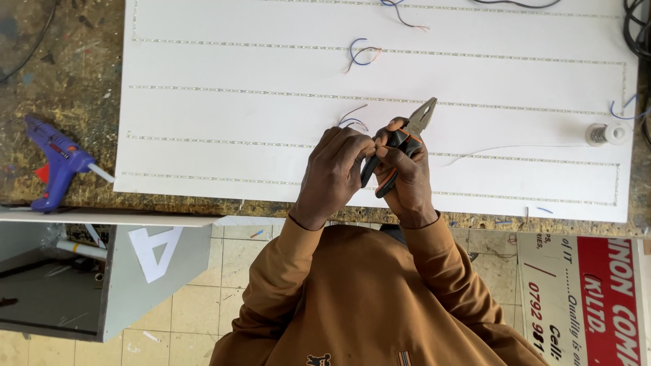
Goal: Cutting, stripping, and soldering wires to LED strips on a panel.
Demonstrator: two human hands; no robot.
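Over the white panel (271, 115) on the bench (68, 88), the right hand (407, 173) wraps its fingers (397, 152) around the pliers (401, 139), jaws pointing away. The left hand (334, 173) pinches something beside the handles, probably a thin wire (352, 120). A blue glue gun (57, 161) lies well apart, left.

One head-worn view, straight down, close above the white panel (380, 108).

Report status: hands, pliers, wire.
Right hand gripping pliers, jaws up and closed. Left hand pinching thin wire beside the handles. Both over the white board. Glue gun far left, clear.
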